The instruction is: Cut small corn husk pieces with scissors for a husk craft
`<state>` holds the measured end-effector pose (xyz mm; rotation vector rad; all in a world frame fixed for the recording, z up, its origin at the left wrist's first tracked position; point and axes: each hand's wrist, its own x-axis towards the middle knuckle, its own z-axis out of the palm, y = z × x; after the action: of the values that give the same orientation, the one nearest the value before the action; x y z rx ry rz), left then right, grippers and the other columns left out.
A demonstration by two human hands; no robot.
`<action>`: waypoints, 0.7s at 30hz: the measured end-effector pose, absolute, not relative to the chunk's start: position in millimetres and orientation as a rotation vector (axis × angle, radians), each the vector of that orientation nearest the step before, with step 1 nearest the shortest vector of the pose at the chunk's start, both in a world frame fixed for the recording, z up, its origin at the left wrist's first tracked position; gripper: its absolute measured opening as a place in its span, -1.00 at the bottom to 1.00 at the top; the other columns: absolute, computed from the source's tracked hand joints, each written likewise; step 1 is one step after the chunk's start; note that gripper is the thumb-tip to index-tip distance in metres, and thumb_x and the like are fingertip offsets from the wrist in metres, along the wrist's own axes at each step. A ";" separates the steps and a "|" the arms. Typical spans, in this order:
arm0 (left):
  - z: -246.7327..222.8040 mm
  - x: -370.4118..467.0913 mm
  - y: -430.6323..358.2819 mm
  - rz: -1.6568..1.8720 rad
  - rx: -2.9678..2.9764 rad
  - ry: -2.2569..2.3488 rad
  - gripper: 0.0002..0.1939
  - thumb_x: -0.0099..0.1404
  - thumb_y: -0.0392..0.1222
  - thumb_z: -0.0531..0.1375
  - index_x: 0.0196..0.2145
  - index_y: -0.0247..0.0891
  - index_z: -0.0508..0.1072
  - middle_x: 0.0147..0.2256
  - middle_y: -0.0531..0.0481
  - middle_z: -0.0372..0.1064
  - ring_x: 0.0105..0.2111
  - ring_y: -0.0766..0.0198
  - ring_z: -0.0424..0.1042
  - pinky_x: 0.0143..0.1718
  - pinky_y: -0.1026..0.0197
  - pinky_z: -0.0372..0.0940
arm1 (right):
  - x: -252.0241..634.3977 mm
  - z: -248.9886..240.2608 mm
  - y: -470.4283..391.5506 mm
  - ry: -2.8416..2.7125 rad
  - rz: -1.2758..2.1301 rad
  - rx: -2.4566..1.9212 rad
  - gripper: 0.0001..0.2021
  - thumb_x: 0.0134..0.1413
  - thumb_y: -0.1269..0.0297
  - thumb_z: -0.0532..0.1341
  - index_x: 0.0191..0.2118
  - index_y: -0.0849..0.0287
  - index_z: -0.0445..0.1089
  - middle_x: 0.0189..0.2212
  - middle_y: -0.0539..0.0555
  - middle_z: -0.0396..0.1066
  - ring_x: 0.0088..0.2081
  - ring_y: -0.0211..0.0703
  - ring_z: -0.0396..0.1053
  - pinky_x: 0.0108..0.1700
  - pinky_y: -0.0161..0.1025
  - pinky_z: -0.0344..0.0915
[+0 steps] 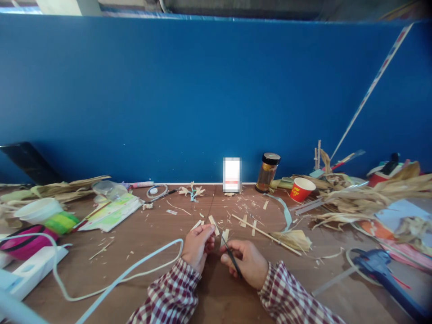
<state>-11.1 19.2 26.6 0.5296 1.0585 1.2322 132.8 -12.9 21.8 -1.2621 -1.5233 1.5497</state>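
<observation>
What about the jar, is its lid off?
No, the black lid sits on top of the jar.

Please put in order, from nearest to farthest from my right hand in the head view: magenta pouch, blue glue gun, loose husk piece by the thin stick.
From your right hand:
1. Loose husk piece, just beyond it, slightly to the right.
2. Blue glue gun, well out on the right side.
3. Magenta pouch, at the far left edge.
</observation>
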 end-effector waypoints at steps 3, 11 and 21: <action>26.7 -11.1 19.0 1.231 0.529 1.056 -0.88 -0.01 -0.28 0.28 -0.54 -0.37 0.41 -0.64 0.10 0.24 -0.70 0.52 0.19 -0.72 0.48 0.14 | 132.8 21.4 -12.3 -1.526 1.542 -1.270 -0.70 -0.13 0.14 0.22 -0.29 0.25 0.35 -0.73 -0.11 0.23 -0.69 -0.38 0.17 -0.62 -0.43 0.15; 28.5 -10.6 18.4 1.234 0.528 1.073 -0.86 -0.05 -0.26 0.30 -0.53 -0.36 0.40 -0.63 0.10 0.26 -0.70 0.51 0.20 -0.72 0.47 0.15 | 133.8 17.3 -11.0 -1.535 1.542 -1.256 -0.70 -0.12 0.12 0.21 -0.29 0.25 0.34 -0.72 -0.11 0.24 -0.69 -0.38 0.18 -0.62 -0.43 0.15; 29.5 -10.4 16.3 1.166 0.582 1.097 -0.80 -0.07 -0.19 0.30 -0.50 -0.32 0.37 -0.64 0.14 0.25 -0.69 0.51 0.19 -0.70 0.46 0.12 | 134.0 18.1 -10.2 -1.433 1.544 -1.152 -0.66 -0.11 0.09 0.21 -0.25 0.23 0.31 -0.66 -0.11 0.24 -0.63 -0.37 0.21 -0.58 -0.41 0.20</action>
<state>-10.4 16.3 29.5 0.5818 1.0971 1.1655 134.0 -10.2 18.1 -1.1524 -1.4329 1.5439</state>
